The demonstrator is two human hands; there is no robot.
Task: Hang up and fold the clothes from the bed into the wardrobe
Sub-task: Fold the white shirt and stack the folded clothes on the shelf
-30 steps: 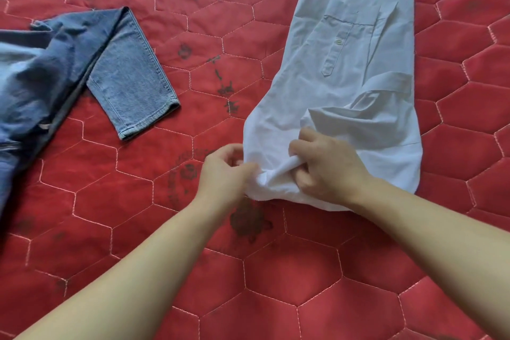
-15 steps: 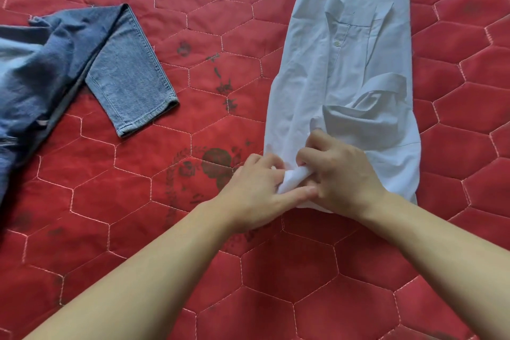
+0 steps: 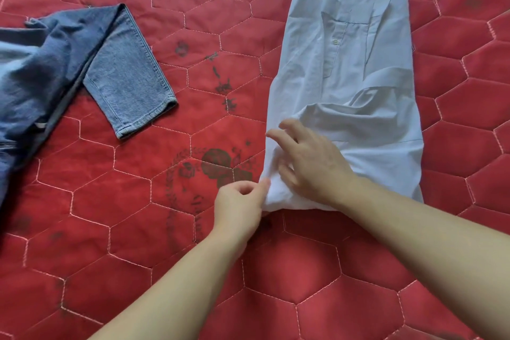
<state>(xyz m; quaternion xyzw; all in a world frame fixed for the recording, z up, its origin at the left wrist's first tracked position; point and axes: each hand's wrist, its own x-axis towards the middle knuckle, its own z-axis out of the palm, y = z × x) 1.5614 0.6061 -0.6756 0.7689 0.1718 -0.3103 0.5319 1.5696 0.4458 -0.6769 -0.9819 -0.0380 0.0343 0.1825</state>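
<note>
A red quilted bedspread (image 3: 138, 229) with hexagon stitching bore a pale blue cotton shirt (image 3: 345, 77), partly folded lengthwise, and blue denim jeans (image 3: 82, 63) well apart. Folding appeared under way; the next fold likely needs the near hem lifted. The right hand (image 3: 311, 163) lay spread, pressing the hem; the left hand (image 3: 240, 201) pinched its corner.

Nothing can be read for certain. The red quilted bed cover (image 3: 276, 270) carries a dark printed emblem (image 3: 218, 165) with a wreath and a column of small dark characters (image 3: 223, 85), all too blurred to make out.
</note>
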